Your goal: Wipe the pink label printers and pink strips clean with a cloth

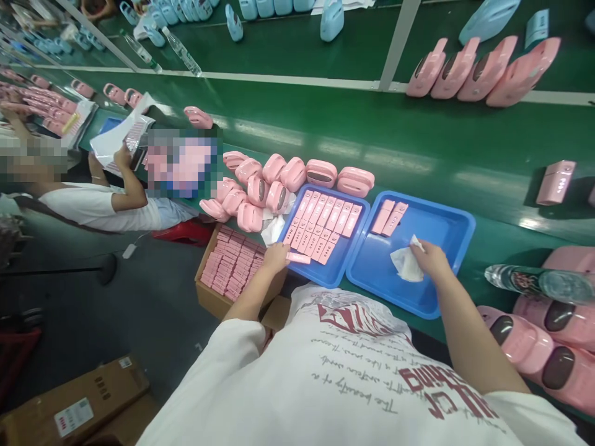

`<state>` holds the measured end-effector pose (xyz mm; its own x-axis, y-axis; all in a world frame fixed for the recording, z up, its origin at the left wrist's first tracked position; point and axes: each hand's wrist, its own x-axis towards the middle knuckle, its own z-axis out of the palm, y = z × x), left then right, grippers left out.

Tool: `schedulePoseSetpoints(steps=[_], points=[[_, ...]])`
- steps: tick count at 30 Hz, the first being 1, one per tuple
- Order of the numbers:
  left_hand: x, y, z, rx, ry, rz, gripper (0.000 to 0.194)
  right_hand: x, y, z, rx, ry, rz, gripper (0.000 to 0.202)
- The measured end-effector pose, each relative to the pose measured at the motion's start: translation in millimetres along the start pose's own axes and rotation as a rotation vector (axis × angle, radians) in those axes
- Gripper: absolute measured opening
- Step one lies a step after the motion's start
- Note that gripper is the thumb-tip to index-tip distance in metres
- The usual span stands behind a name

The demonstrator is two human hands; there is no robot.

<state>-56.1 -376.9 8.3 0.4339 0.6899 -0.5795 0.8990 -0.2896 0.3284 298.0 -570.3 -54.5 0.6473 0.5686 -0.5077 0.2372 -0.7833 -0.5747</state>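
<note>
My left hand [277,257] is closed on one end of a small pink rectangular piece [299,258], over the near left edge of a blue tray [359,244]. Rows of similar pink pieces [331,214] with small dark markings lie in that tray. In my right hand [430,259], a crumpled white cloth or tissue [407,264] is pinched and hangs over a second blue tray [446,228]. Two pink pieces [389,218] lie side by side at that tray's far left corner.
Left of me, a cardboard box [207,286] holds many pink pieces. Pink rounded housings [258,190] cluster behind the trays. A water bottle [539,282] and larger pink housings [548,347] stand at right. A seated co-worker [102,204] holds papers at left.
</note>
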Motion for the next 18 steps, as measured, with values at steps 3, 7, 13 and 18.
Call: schedulePoseSetpoints(steps=[3,7,13,18], points=[[-15.1,7.3,-23.1,-0.092,-0.042,0.102,0.027,-16.4,13.5,-9.3,0.101,-0.011,0.098,0.043],[-27.5,36.8,-46.1,-0.332,0.008,0.286,0.042,-38.3,11.5,-14.0,0.296,0.014,0.084,0.051],[-32.5,109.4,-39.7,-1.236,-0.084,0.599,0.054,-78.6,-36.1,-22.7,1.019,-0.102,0.089,0.048],[-49.1,165.2,-24.2,-1.558,-0.349,0.429,0.067,-102.4,-62.9,-31.3,1.375,-0.105,0.101,0.025]])
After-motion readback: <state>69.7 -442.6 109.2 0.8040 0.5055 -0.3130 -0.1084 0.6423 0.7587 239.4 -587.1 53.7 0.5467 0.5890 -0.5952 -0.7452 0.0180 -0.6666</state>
